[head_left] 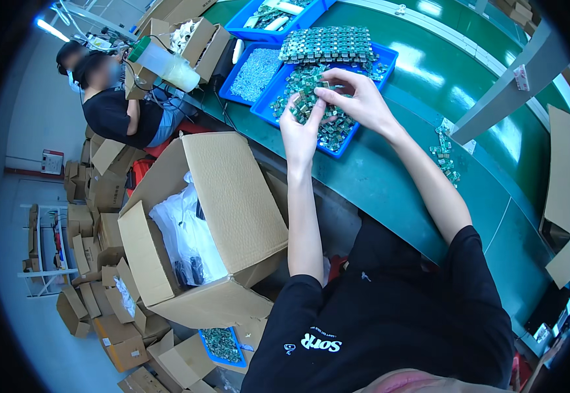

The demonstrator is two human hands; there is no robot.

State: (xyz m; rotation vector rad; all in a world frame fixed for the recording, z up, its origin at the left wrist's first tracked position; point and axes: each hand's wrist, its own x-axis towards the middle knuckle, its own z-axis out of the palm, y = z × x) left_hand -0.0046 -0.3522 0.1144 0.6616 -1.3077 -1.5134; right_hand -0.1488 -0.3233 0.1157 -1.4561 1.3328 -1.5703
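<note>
My right hand [361,101] pinches a small green circuit board [325,85] between thumb and fingertips. Close beside it, my left hand [302,131] is curled, thumb raised toward the right hand's fingers; small green boards show between its fingers, but whether it grips one cannot be made out. Both hands are over a blue tray [338,153] heaped with loose small circuit boards [332,135]. Across the tray's far part lies a stack of unseparated circuit board panels [327,44].
Left of the tray stands a blue bin of small silvery parts [256,73]. Loose boards [444,157] lie on the green table [389,183] near a grey post [511,85]. An open cardboard box [232,203] is at my left. Another person [124,108] sits beyond.
</note>
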